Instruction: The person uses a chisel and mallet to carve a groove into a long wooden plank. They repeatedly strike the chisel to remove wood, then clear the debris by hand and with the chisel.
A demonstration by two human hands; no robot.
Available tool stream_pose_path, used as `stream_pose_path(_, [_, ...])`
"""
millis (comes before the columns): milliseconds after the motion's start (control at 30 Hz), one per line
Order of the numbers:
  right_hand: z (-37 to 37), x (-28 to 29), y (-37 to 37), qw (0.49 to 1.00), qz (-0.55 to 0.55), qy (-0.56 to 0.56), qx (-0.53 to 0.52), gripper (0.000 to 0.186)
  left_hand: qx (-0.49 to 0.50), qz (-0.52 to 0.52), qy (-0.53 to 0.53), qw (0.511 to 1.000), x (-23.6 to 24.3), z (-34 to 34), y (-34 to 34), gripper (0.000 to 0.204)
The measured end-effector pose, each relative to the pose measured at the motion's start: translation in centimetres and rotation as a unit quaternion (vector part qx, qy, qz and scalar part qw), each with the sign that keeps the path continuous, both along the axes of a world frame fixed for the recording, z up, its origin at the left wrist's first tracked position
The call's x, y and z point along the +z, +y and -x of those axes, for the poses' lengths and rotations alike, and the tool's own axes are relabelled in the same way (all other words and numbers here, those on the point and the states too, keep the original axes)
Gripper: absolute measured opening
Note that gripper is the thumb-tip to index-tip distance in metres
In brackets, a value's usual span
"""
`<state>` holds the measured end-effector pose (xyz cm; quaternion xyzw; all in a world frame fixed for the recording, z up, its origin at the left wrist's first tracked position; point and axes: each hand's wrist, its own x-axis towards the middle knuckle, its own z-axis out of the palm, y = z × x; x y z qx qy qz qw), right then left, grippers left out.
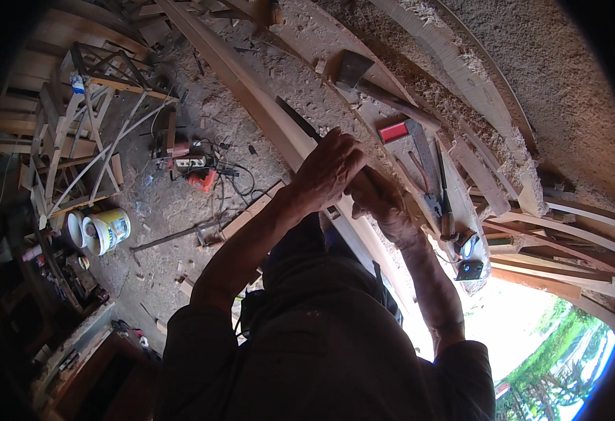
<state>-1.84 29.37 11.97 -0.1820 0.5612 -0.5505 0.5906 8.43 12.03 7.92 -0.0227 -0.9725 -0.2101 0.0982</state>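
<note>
Dark sleeves (307,337) fill the lower middle of the view, and both bare forearms rise from them toward a long pale plank (251,91) that runs from the upper left down under the hands. The left hand (328,170) lies curled over the plank's edge, fingers folded down and pressed together on a dark narrow tool (297,121) whose end sticks out above the knuckles along the wood. The right hand (377,196) sits just beside it, touching it, closed in a fist; what it clasps is hidden under the fingers, so that cannot be told.

Wood shavings (420,105) cover the workbench (567,77) to the right of the plank. On it lie a hammer (363,77) with its head near the top, a red and grey block (395,131), and a pair of pliers (442,196) near the right wrist. Curved wooden strips (567,231) are stacked at the right edge.

On the dusty floor to the left sit a red power tool (199,172) with tangled black cords, a white and yellow bucket (111,230), and a bare wooden frame (83,140) well apart from the hands.
</note>
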Motion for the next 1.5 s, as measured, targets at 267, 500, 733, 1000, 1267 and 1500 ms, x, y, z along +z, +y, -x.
stream_pose_path(267, [-3.4,2.0,15.4,0.988,-0.148,0.003,-0.047,0.060,0.499,-0.573,-0.006,0.650,-7.2,-9.3,13.9,0.088])
stream_pose_path(500, [-2.5,3.4,20.6,0.968,-0.176,0.143,0.109,0.061,0.449,-0.667,0.137,0.578,-12.1,-6.4,21.4,0.082])
stream_pose_path(733, [-3.4,2.6,20.1,0.954,-0.164,0.213,0.133,0.046,0.535,-0.540,0.126,0.638,-15.2,-5.1,23.4,0.087])
stream_pose_path(1000, [-1.1,2.4,18.8,0.879,0.037,0.427,0.208,0.043,0.515,-0.256,0.078,0.814,-18.7,-4.9,23.7,0.062])
stream_pose_path(1267, [0.7,1.7,17.9,0.811,0.106,0.494,0.294,0.063,0.502,-0.576,0.135,0.631,-13.6,-4.3,23.3,0.077])
stream_pose_path(1500, [-3.8,4.7,17.6,0.930,-0.155,0.267,0.201,0.042,0.486,-0.255,0.116,0.828,-16.6,-5.2,24.4,0.072])
